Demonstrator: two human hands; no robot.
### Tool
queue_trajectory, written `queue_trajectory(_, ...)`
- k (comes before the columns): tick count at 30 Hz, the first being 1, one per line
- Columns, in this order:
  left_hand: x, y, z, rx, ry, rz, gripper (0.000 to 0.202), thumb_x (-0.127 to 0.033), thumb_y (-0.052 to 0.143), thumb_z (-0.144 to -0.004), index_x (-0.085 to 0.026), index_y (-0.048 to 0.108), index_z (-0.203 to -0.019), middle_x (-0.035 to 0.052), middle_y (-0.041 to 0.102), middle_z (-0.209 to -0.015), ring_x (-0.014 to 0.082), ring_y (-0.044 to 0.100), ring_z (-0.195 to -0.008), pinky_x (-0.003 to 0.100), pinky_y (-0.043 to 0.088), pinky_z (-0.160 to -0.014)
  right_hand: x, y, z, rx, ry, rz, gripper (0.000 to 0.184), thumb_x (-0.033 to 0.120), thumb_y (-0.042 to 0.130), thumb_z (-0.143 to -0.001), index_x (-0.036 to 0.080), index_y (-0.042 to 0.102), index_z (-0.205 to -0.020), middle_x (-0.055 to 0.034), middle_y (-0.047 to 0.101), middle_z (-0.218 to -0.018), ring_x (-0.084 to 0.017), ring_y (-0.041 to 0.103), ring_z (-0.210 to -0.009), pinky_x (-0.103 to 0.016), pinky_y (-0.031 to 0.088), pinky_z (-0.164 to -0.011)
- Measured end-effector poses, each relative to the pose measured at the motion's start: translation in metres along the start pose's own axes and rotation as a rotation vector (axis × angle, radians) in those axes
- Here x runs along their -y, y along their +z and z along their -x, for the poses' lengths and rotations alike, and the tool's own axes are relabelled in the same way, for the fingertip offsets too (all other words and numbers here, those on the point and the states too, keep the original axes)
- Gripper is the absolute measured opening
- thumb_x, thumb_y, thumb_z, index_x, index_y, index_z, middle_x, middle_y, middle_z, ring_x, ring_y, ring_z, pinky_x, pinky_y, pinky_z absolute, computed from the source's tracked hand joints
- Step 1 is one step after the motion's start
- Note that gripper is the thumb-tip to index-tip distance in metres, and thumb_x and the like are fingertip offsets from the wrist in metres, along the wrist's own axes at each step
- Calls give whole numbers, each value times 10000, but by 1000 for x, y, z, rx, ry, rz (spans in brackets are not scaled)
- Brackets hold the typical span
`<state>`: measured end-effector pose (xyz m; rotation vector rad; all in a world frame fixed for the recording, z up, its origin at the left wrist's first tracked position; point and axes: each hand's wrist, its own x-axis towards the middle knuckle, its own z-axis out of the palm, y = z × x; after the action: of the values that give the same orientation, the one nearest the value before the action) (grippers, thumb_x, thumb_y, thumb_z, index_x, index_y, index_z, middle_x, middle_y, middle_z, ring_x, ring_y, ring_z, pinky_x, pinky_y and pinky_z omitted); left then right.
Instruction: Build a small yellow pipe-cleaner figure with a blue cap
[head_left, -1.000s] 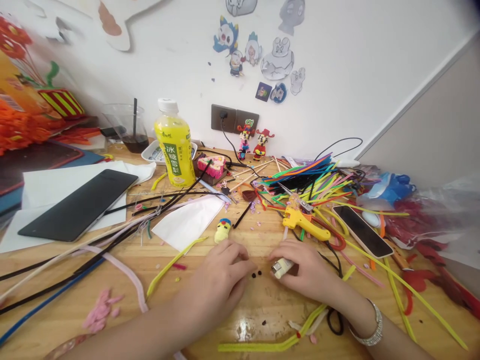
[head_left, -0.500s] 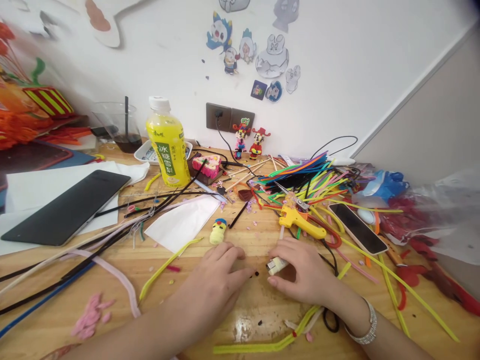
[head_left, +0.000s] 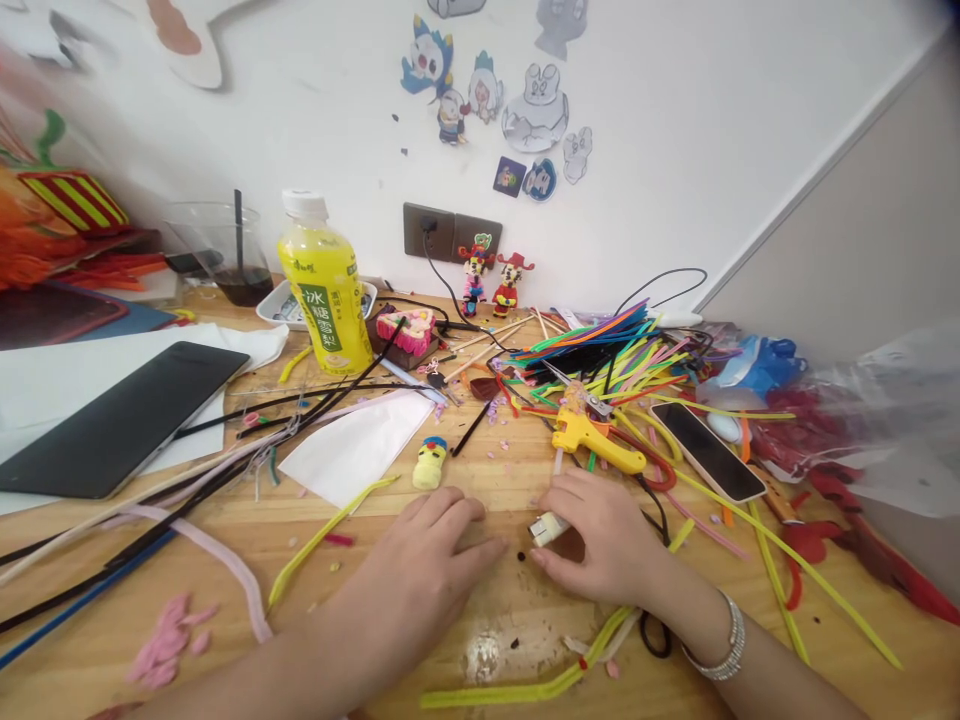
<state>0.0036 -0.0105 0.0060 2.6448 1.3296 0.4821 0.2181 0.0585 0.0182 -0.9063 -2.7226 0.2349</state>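
Observation:
My left hand (head_left: 431, 555) rests over the table with its fingers stretched out loosely and apart, and no object shows in it. A tiny black bit (head_left: 521, 556) lies just off its fingertips. My right hand (head_left: 604, 535) is closed around a small pale lighter (head_left: 549, 528) with a metal top, lying sideways and pointing left. Beyond my left fingers stands a small yellow fuzzy figure (head_left: 430, 463) with a blue and red top. A yellow glue gun (head_left: 596, 440) lies past my right hand. A bent yellow pipe cleaner (head_left: 510, 693) lies between my forearms.
Colourful pipe cleaners (head_left: 600, 345) are heaped at the back right, near a phone (head_left: 709, 452). A yellow drink bottle (head_left: 324, 290) and a cup (head_left: 225, 260) stand at the back left. A black tablet (head_left: 127, 420) lies on paper. Pink scraps (head_left: 163, 640) sit front left.
The view has shifted slightly, so most things sit a little further left. The tiny black bit has moved right, away from my left fingertips. My right hand keeps the lighter.

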Motion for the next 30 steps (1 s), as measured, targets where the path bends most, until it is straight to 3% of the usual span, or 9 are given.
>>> queue_trajectory(9,-8,2,-1,-46,67,-105,378,-120,511,-806,-252,541,-1159,114,524,-1081,283,438,-1053,459,457,-837,-1,-6,0,5,-7,53,181,355,560,-709,176,534,-710,-48,571,-732,-204,495,-720,-313,373,-638)
queue_trajectory(22,-8,3,1,-62,74,-131,296,-160,489,-832,-234,574,-1106,119,549,-1081,298,458,-1050,477,464,-824,-2,-6,2,49,-19,84,212,382,541,-721,171,546,-723,-59,581,-745,-213,504,-740,-327,379,-657)
queue_trajectory(30,-8,1,0,-83,82,-139,278,-168,500,-826,-238,586,-1081,98,564,-1059,283,467,-1044,450,463,-825,-2,-2,5,51,-42,106,177,358,553,-672,183,529,-678,-37,568,-681,-193,487,-674,-307,355,-594)
